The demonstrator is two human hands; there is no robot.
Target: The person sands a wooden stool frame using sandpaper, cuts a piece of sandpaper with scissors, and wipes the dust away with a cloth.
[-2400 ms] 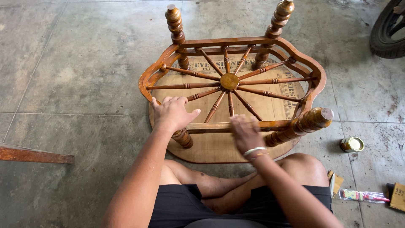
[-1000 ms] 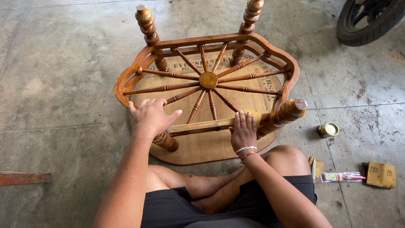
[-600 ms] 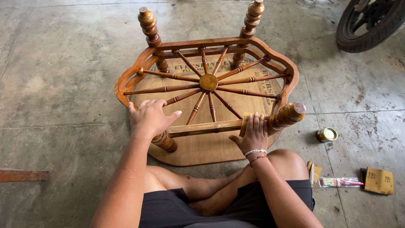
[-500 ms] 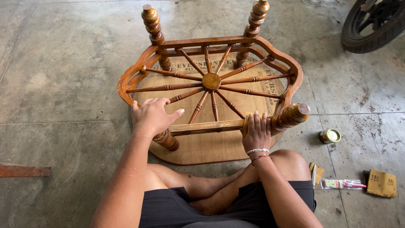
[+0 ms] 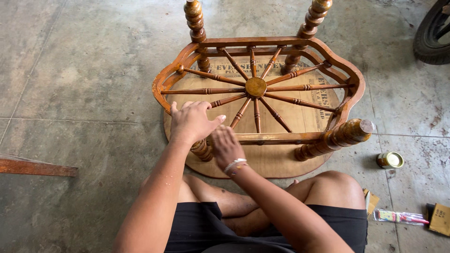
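Two hands: I see both on the near side of the upturned wooden table (image 5: 258, 89), which stands on the concrete floor (image 5: 84, 70) with its turned legs pointing up.
Left hand (image 5: 192, 122): laid flat, fingers spread, on the table's near left corner above the leg; grip loose, closed on nothing.
Right hand (image 5: 225, 147): just beside the left, pressed on the near rail (image 5: 276, 138) at its left end; I cannot tell whether its grip pinches anything.
Small tin (image 5: 390, 160): on the floor, right of the table.
Tyre (image 5: 431, 37): far right of the table.
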